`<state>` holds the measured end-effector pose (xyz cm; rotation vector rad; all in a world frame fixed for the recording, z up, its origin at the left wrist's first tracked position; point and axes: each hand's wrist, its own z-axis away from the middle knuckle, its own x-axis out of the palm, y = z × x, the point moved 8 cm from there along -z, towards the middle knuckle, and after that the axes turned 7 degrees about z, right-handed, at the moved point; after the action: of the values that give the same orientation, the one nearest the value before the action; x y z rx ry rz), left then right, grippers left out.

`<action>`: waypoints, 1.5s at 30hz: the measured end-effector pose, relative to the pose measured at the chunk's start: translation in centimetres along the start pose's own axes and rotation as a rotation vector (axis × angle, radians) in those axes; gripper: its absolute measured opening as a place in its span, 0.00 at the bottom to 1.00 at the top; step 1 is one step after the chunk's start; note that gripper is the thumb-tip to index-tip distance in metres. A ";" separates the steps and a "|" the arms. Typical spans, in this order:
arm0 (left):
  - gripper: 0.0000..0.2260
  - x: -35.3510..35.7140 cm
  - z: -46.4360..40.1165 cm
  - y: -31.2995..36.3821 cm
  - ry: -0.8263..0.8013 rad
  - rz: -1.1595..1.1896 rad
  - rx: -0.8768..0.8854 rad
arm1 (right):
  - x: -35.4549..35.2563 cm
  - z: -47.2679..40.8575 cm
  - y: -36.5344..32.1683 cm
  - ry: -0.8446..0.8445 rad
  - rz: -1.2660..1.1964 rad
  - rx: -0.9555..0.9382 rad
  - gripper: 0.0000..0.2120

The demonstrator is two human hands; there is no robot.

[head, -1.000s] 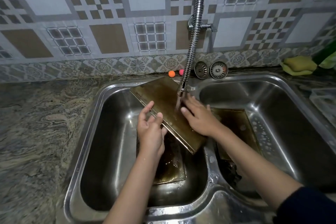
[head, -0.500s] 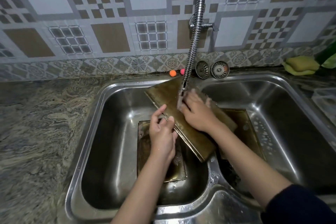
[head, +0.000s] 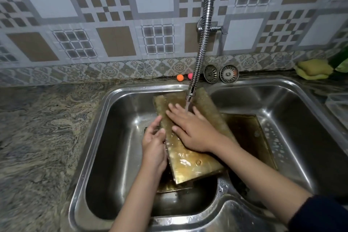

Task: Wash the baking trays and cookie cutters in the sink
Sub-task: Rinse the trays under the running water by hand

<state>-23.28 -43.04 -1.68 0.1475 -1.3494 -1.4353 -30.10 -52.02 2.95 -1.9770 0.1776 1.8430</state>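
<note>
The right hand [head: 194, 133] is lying flat with fingers spread straight on the upturned face of a baking tray [head: 190, 158] at the centre of the frame, pressing on it rather than grasping it. The left hand [head: 153, 144] is gripping the same tray along its left edge, thumb and fingers curled against the rim. The tray is sitting tilted across the divider of a double steel sink [head: 105, 132], its far end raised under the tap. It is looking dull golden-brown, wet and glossy, with a small round embossed mark near its lower end; no lettering on it can be read. Water is running from a flexible metal tap hose [head: 205, 39], which is hanging down from the top of the frame onto the tray by the right fingers [head: 174, 108]. A second dark brown tray [head: 250, 135] is lying in the right basin, and another one [head: 169, 187] is showing partly under the held tray in the left basin. Two metal sink strainers [head: 220, 74] are leaning against the patterned wall tiles behind the sink. A yellow-green sponge [head: 313, 69] is resting at the upper right
</note>
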 end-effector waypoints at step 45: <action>0.17 -18.2 -10.0 -8.4 0.281 -1.173 -0.264 | 10.3 8.9 17.5 -0.304 -0.091 0.627 0.30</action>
<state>-14.25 -37.99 -21.48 1.0527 -0.7925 -2.4057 -43.73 -62.28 -11.19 -1.2486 0.4935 1.7260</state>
